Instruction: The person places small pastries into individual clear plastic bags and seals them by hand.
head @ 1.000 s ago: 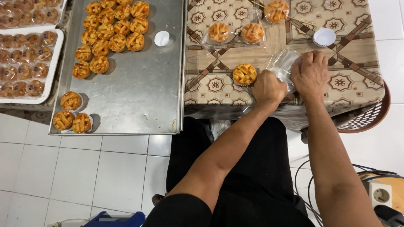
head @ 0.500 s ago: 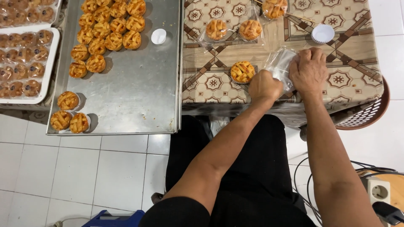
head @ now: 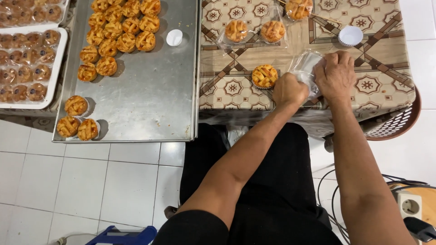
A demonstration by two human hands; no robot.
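My left hand [head: 289, 89] and my right hand [head: 335, 75] both grip a clear plastic bag [head: 306, 68] near the front edge of a table with a patterned cloth [head: 227, 54]. A golden lattice-topped pastry [head: 265, 75] lies on the cloth just left of my left hand, apart from it. Farther back lie two pastries in clear bags [head: 254, 31] and another bagged pastry [head: 298, 7]. A white paper cup liner [head: 350, 35] sits behind my right hand.
A steel tray [head: 154, 90] to the left holds several loose pastries [head: 118, 31], three more [head: 77, 120] near its front corner, and a small white cup [head: 174, 37]. A white tray [head: 56, 68] of wrapped pastries is at far left. A brown basket [head: 395, 124] sits at right.
Both hands stay on the plastic bag and shift only slightly. The view has drifted a little. The pastry beside my left hand has not moved.
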